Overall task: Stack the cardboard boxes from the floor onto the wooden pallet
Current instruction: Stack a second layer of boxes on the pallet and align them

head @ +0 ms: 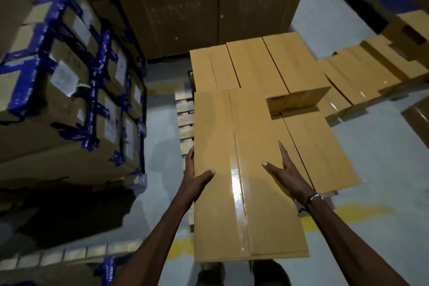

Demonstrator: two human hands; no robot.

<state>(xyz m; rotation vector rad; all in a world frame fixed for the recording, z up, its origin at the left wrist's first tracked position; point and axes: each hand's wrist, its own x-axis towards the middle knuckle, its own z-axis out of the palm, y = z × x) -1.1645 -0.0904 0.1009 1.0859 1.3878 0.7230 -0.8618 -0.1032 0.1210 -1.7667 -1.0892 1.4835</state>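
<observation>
Person's shoes [241,273] showing at bottom edge, on grey floor [383,146] w/ yellow paint marks. Both arms reaching fwd to nearest cardboard box [232,193], long, clear tape down its top. Left hand [193,177] gripping box's left edge: thumb lying on top, fingers wrapping down the side. Right hand [286,173] lying flat on box top near right edge, fingers straight, spread, gripping nothing; beaded wristband [314,197] on that wrist. Box sitting atop wooden pallet [185,121], slats peeking out at left. Beside it, right, another flat box [325,153]. Beyond, a row of 3 boxes [255,65] standing taller. Further right, more boxes [362,72] lying on floor. Left: big cartons w/ blue tape [58,65]. Far back: tall brown cartons [209,2].
</observation>
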